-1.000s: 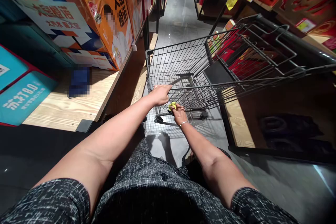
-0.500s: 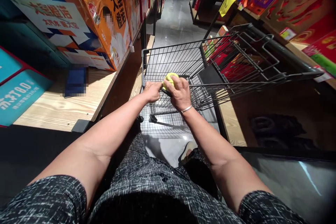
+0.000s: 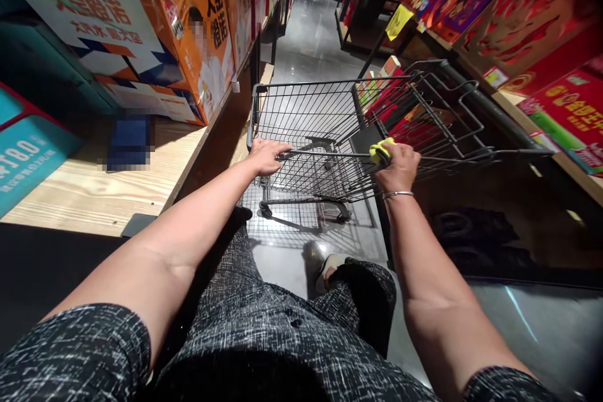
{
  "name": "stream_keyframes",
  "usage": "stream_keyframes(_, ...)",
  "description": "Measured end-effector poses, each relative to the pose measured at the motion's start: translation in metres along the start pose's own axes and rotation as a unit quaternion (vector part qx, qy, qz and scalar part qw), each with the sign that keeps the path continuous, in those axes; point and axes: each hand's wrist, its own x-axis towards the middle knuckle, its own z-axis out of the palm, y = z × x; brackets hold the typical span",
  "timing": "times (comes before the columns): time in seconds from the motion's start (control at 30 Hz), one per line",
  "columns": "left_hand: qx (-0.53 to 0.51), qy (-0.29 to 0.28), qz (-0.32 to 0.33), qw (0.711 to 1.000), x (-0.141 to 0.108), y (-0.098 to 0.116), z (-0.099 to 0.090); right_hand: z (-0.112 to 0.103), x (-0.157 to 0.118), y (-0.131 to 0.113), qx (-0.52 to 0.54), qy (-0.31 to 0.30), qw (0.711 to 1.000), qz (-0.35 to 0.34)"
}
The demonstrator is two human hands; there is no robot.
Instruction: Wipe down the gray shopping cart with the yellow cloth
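A dark wire shopping cart (image 3: 311,107) stands crosswise in front of me, its handle at the right. My left hand (image 3: 267,157) rests on the cart's near top rail close to the left corner, with its fingers closed round the rail. Farther right along the same rail, my right hand (image 3: 401,166) grips a yellow cloth (image 3: 382,149) pressed against the rail. Part of the cloth is hidden behind the fingers. A bracelet is on my right wrist.
Orange and white cartons (image 3: 193,44) are stacked on the left wooden shelf (image 3: 155,138), near a blurred dark blue item (image 3: 129,141). Red gift boxes (image 3: 570,107) line the right shelf. A grey floor aisle (image 3: 308,25) runs ahead.
My right hand has moved right along the rail with the yellow cloth, away from my left hand. My left hand has shifted slightly left. The view has shifted a little.
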Motion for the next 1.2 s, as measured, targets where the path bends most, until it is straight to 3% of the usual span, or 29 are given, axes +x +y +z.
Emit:
stream_keyframes(0.07, 0.011, 0.003, -0.010, 1.000, 0.002, 0.008, 0.003, 0.012, -0.003, -0.033, 0.022, 0.004, 0.999, -0.024)
stream_keyframes(0.13, 0.036, 0.001, -0.030, 0.999, 0.005, 0.019, 0.009, 0.024, -0.008, -0.082, 0.039, -0.012, 0.997, -0.058)
stream_keyframes(0.23, 0.072, 0.005, -0.055, 0.996, 0.006, 0.034, 0.018, 0.034, -0.013, -0.150, 0.044, -0.067, 0.992, -0.103)
stream_keyframes(0.3, 0.080, 0.016, -0.044, 0.996, 0.004, 0.036, 0.022, 0.033, -0.014, -0.171, 0.044, -0.105, 0.985, -0.133)
stream_keyframes(0.4, 0.061, 0.015, 0.004, 0.998, 0.001, 0.028, 0.022, 0.025, -0.009, -0.153, 0.043, -0.131, 0.975, -0.174)
stream_keyframes(0.57, 0.007, 0.009, 0.008, 1.000, 0.006, 0.011, 0.015, 0.002, 0.009, -0.040, 0.014, -0.115, 0.982, -0.149)
stream_keyframes(0.7, -0.005, 0.017, -0.003, 1.000, 0.015, 0.003, 0.010, -0.025, 0.020, 0.050, -0.026, -0.102, 0.992, -0.066)
stream_keyframes(0.8, 0.011, 0.006, -0.022, 1.000, 0.020, 0.000, 0.004, -0.031, 0.019, 0.080, -0.061, -0.073, 0.995, 0.024)
stream_keyframes(0.87, 0.026, -0.014, -0.037, 0.999, 0.022, 0.001, -0.002, -0.021, 0.013, 0.075, -0.070, -0.023, 0.995, 0.070)
stream_keyframes(0.93, 0.036, -0.032, -0.039, 0.998, 0.023, 0.005, -0.007, -0.001, 0.005, 0.052, -0.056, 0.037, 0.995, 0.072)
stream_keyframes(1.03, 0.021, -0.045, -0.031, 0.998, 0.027, 0.010, -0.013, 0.035, -0.008, -0.002, -0.013, 0.088, 0.996, -0.002)
stream_keyframes(1.2, -0.043, -0.034, -0.053, 0.997, 0.038, 0.008, -0.017, 0.084, -0.020, -0.086, 0.021, 0.072, 0.992, -0.100)
